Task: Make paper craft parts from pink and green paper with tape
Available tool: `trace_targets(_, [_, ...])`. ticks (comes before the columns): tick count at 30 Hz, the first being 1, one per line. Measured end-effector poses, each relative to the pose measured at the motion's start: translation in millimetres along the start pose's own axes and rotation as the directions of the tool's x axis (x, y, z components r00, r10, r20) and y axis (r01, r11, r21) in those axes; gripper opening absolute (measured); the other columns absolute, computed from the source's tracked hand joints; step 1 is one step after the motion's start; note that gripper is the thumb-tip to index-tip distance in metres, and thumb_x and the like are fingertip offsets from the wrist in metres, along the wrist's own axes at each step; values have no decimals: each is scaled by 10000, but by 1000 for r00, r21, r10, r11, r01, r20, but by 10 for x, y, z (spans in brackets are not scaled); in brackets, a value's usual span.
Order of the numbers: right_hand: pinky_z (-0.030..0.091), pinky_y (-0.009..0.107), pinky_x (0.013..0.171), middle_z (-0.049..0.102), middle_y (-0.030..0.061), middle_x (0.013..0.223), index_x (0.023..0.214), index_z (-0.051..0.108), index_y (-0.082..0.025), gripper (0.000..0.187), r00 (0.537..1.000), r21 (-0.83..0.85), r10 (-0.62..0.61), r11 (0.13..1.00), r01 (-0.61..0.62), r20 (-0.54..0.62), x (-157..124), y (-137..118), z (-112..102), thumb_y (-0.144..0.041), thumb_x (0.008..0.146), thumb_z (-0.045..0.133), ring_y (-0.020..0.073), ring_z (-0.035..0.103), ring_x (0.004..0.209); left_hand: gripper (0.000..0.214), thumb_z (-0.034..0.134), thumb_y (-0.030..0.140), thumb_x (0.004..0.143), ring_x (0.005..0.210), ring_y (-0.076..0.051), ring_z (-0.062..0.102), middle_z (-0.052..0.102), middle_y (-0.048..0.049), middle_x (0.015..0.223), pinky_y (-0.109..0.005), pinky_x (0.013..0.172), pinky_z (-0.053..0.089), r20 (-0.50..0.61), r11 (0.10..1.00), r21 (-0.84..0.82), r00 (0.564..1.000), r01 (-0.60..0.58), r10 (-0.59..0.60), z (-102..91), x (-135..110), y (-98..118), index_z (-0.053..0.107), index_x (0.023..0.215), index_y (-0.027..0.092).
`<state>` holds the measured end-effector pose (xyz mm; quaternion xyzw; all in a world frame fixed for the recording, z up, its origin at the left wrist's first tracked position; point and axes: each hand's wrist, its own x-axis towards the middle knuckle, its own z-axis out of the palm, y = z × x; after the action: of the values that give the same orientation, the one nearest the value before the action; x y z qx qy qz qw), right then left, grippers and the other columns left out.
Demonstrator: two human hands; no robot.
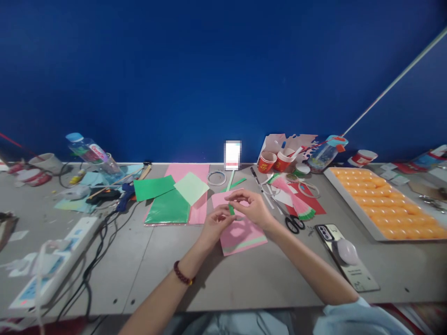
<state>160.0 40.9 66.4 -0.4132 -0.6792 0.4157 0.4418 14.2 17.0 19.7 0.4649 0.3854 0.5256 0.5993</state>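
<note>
A small green paper strip [231,210] is pinched between my two hands above a pink sheet of paper [240,244]. My right hand [252,208] grips its upper end between thumb and fingertips. Lower down, my left hand [217,223], below which a beaded bracelet circles the wrist, has its fingers closed on the other end. Along the pink sheet's near edge runs a pale green band [249,243]. Behind my hands lie a long pale green strip [230,180] and a darker green strip [233,184].
Green paper [167,209] and a pale green square [191,188] lie to the left, near a blue glue gun [125,197] and a power strip [56,265]. Rightward are black-handled scissors [295,224], a pink-green fringed piece [302,204], red paper cups [267,163], a phone [345,258] and an orange-filled tray [391,204].
</note>
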Motion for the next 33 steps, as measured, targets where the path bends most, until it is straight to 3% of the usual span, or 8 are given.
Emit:
trace_targets(5, [501,308,737,707,49,914,892,680,-200,158,997,-107,25,994,-32,-68,122,76,-194,-266,803,568,168,644,830,244,756,336,656,524,-75,512,561,34,581,-203,532,417,8,985,-99,990,140,-140,-23,-14,-15,607,677,143])
trace_targets(9, [497,276,670,710,55,876,871,660,-186,184,963,-27,117,992,-127,-243,267,284,-555,-315,761,587,157,640,774,319,791,361,595,421,-35,407,487,71,500,-155,412,321,-15,956,-169,969,240,-246,-67,5,-16,570,675,146])
trace_targets(13, [482,240,610,709,61,841,882,652,-173,227,902,54,203,979,-198,-382,305,399,-916,-338,737,598,136,631,699,334,771,410,601,422,-62,462,511,50,497,-169,399,364,2,964,-18,964,265,-265,-80,24,-101,589,693,145])
trace_targets(16, [478,243,606,709,62,860,896,654,-174,222,902,-30,169,980,-197,-398,293,431,-1001,-322,758,565,142,633,706,333,752,429,608,466,-86,519,569,17,554,-183,417,410,-37,973,116,980,197,-194,-72,35,-190,613,697,140])
trace_targets(19, [489,266,649,709,54,869,895,663,-180,198,954,-218,78,965,-145,-291,349,501,-861,-280,789,528,158,640,745,307,715,426,655,522,-102,559,625,-16,619,-187,444,439,-23,973,156,986,167,-166,-66,41,-240,620,720,142])
trace_targets(23, [493,287,762,710,60,960,976,668,-180,239,999,-545,-35,837,35,10,611,661,-449,-189,845,469,167,644,855,286,680,418,700,536,-108,571,638,-23,625,-193,462,452,2,976,164,989,147,-149,-75,42,-249,610,717,142])
trace_targets(28, [433,328,903,681,67,1098,1022,678,-188,268,984,-608,-49,780,145,172,1020,853,12,-112,802,545,204,601,1006,280,696,408,685,508,-99,549,609,1,591,-202,476,451,-10,986,119,993,119,-119,-79,36,-230,608,708,143])
trace_targets(33, [415,368,884,712,94,929,782,720,-179,128,979,-653,-53,738,171,196,1156,920,193,-103,750,623,255,587,971,272,661,407,726,488,-95,514,579,15,559,-223,504,444,16,995,76,998,62,-63,-70,29,-183,585,663,154])
